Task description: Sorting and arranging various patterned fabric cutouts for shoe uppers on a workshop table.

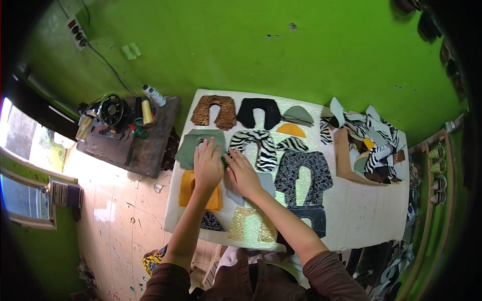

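Note:
My left hand (pixel 207 165) lies flat, fingers spread, on a grey-green U-shaped cut piece (pixel 193 145) near the left side of the white table (pixel 361 210). Under my left wrist is an orange cut piece (pixel 187 188). My right hand (pixel 242 174) rests palm down just to the right, on a grey piece (pixel 266 183) beside a zebra-print U-shaped piece (pixel 258 145). Neither hand grips anything.
More cut shoe pieces lie on the table: brown glitter (pixel 215 111), black (pixel 259 112), dark patterned (pixel 304 173), gold glitter (pixel 251 226). A heap of scraps (pixel 374 145) sits at the right end. A sewing machine table (pixel 128 130) with thread cones stands to the left.

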{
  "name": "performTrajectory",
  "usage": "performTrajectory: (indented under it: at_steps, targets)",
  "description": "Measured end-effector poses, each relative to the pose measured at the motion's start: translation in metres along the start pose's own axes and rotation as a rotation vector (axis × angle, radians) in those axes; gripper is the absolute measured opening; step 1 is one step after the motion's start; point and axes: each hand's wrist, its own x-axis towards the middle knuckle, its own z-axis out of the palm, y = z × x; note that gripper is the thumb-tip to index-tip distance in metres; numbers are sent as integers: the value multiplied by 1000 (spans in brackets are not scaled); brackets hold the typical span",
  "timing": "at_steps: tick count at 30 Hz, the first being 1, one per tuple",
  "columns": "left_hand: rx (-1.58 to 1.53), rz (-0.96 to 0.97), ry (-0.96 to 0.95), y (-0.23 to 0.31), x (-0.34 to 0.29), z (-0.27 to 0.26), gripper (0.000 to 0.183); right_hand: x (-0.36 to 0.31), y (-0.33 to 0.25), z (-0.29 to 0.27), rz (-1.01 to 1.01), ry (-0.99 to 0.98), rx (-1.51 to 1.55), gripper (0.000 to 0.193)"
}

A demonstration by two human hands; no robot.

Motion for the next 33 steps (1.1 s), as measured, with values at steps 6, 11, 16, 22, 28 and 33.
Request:
performTrajectory:
  at_steps: [6, 11, 16, 22, 28, 33]
  targets:
    - [-158, 111, -5, 101, 14, 16, 34, -36, 35, -70, 96, 135, 31, 34]
    - [-244, 173, -5, 189, 14, 40, 32, -78, 75, -148, 105, 239, -1, 29]
    - [-365, 270, 16, 280, 19, 51, 32, -116, 112, -224, 97, 332, 0, 25]
    - [-392, 455, -142, 365, 10, 68, 34, -145, 182, -302, 225, 328, -85, 13]
    - [-241, 499, -165, 388, -7, 89, 37, -161, 243, -336, 245, -37, -260, 24]
    - [-189, 483, -172, 387, -8, 86, 34, -156, 257, -332, 277, -393, -461, 62]
